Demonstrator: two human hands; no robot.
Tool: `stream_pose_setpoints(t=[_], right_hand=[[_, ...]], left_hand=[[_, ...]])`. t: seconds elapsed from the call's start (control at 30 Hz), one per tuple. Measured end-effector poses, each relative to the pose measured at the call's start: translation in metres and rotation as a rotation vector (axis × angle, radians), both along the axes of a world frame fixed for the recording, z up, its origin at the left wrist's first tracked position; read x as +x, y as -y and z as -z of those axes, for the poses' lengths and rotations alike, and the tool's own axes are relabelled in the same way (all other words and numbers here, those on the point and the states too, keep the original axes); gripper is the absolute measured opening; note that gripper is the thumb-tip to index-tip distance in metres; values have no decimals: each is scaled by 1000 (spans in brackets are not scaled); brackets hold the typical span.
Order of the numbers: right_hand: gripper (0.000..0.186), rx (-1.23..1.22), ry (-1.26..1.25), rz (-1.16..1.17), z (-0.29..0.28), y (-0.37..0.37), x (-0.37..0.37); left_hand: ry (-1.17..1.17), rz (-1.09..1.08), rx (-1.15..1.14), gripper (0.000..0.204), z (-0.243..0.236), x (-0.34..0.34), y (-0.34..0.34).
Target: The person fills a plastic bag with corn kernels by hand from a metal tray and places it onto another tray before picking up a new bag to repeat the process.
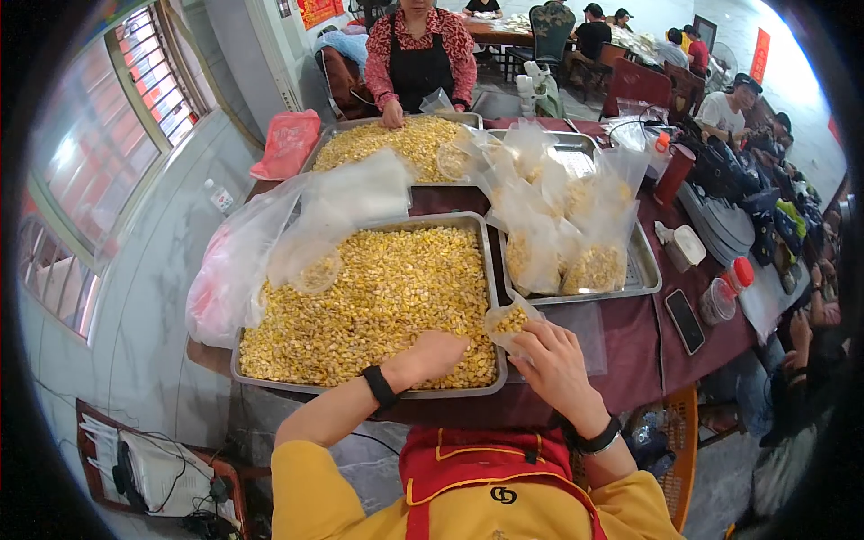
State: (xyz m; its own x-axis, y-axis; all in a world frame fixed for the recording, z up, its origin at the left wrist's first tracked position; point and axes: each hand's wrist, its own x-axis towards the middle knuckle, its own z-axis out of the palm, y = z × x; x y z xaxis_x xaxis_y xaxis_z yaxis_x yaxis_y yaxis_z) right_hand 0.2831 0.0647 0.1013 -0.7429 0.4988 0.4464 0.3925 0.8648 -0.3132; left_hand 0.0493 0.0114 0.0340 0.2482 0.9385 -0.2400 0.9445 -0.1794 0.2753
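Near tray: the shallow metal tray (450,393) is the landmark; corn kernels (360,301) spread thickly across it.
Left hand: the left hand (438,355) is curled over the kernels inside the tray, near its front right corner; the fingertips are hidden, so I cannot tell whether they are pinching any.
Right hand: the right hand (556,364) is just outside the tray's right rim, its thumb and fingers closed on a small clear plastic bag (511,322).
Bag and kernels: the bag sits at the tray's right rim, some kernels inside, beyond the right fingertips and to the right of the left hand; the loose kernels lie directly beneath the left hand.
Good handling: best to keep the bag's mouth spread and close to the rim, so that strays drop back into the tray; small, cupped handfuls should suit so narrow an opening, and a light grip should spare the thin film.
Filled bags: several bags of kernels (594,267) stand in another metal tray (641,270), right of the near one.
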Motion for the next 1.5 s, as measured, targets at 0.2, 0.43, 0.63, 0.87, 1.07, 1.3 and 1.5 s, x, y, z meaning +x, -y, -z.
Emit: stream_pose_setpoints(t=[0.2,0.43,0.63,0.87,1.07,1.3,1.5], right_hand=[[31,-6,-3,11,-3,-4,2],[18,-29,-12,191,-6,-31,23],[15,31,-50,130,-2,-18,12],[12,22,0,197,-11,-37,0],[10,262,-51,241,-20,-42,-22],[10,203,14,85,-7,-3,-9],[8,307,38,93,2,12,-18]], left_hand=[[253,-66,37,12,7,26,7],[643,-326,220,14,28,12,55],[1369,-1092,378,6,61,10,79],[1067,-902,517,10,72,14,69],[1294,-993,487,20,66,11,62],[1392,-988,255,23,45,12,71],[1271,-610,306,15,-79,41,37]])
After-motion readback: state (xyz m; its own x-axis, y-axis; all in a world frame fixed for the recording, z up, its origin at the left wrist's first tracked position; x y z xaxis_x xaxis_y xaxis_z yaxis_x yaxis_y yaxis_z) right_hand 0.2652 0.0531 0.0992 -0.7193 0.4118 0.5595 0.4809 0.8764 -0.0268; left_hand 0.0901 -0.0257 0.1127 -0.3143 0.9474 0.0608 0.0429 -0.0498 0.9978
